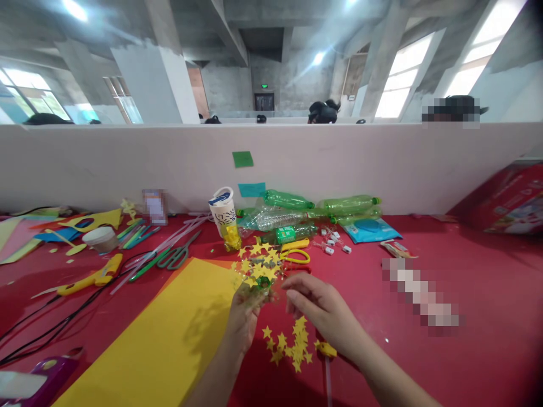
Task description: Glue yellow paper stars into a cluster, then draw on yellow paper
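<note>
My left hand is closed round the base of a cluster of yellow paper stars with a green bottle-neck piece at its near end. Just right of the cluster, my right hand has its fingers bent, the fingertips close together; whether they pinch something small is too hard to make out. Loose yellow stars lie on the red table below the hands. A yellow-handled tool is under my right forearm. Yellow paper lies beneath my left forearm.
Green plastic bottles lie by the white partition, beside a paper cup. Grey scissors, a yellow glue gun with black cables, and pens are at left. A blue packet sits at back right. Heads show beyond the partition.
</note>
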The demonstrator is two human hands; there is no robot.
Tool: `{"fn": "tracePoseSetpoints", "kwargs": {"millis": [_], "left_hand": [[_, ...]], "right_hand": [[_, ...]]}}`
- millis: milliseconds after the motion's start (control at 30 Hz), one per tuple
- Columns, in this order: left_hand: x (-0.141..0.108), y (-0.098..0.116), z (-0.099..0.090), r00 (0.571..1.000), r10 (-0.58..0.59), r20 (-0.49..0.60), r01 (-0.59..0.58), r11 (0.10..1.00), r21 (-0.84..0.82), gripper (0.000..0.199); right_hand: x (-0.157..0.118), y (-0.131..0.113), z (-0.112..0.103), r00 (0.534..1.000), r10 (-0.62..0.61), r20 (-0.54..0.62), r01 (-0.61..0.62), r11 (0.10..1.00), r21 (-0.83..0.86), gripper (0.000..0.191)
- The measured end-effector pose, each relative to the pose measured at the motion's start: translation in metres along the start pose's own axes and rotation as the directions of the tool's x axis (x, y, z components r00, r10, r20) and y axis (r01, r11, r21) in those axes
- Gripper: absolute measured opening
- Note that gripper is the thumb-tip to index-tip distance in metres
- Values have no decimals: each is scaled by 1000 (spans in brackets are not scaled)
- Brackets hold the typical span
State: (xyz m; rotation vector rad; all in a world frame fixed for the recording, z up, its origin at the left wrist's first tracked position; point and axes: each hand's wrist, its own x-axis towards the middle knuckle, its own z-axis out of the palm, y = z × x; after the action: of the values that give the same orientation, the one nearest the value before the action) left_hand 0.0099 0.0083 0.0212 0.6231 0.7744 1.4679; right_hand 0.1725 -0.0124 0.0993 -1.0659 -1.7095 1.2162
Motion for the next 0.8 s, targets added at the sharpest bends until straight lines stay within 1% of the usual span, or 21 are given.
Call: {"fn": "tracePoseSetpoints", "kwargs": {"millis": [67, 133, 200, 267, 367, 467, 567, 800], "left_hand": [[0, 0, 0, 1000, -12, 3, 12, 1000, -1, 14], [1, 0, -1, 1000, -21, 4, 21, 1000, -5, 14], [2, -1, -1, 1000, -23, 2, 23, 1000, -12, 15], [3, -3, -3, 1000, -23, 0, 23, 1000, -17, 15], [4, -6, -5, 1000, -22, -3, 22, 1000, -22, 16], [5, -9, -7, 1000, -18, 0, 18, 1000, -23, 16], [5, -11, -8, 1000, -16, 6, 16, 1000, -21, 15], [3, -13, -8, 1000, -18, 23, 18, 1000, 0, 14]], "right_hand": [[-3, -4, -3, 995, -82, -58, 71, 983, -172, 14], [-6, -8, -6, 977, -189, -102, 144, 930, -337, 10], [-9, -9, -8, 959, -260, -111, 181, 867, -464, 8], [-11, -7, -6, 953, -283, -112, 170, 800, -575, 9], [-13, 0, 1, 956, -270, -118, 115, 711, -694, 16], [-11, 7, 9, 948, -274, -159, 74, 678, -732, 20], [-9, 11, 13, 938, -279, -204, 41, 676, -736, 20], [-6, 8, 9, 953, -182, -243, -16, 769, -639, 16]]}}
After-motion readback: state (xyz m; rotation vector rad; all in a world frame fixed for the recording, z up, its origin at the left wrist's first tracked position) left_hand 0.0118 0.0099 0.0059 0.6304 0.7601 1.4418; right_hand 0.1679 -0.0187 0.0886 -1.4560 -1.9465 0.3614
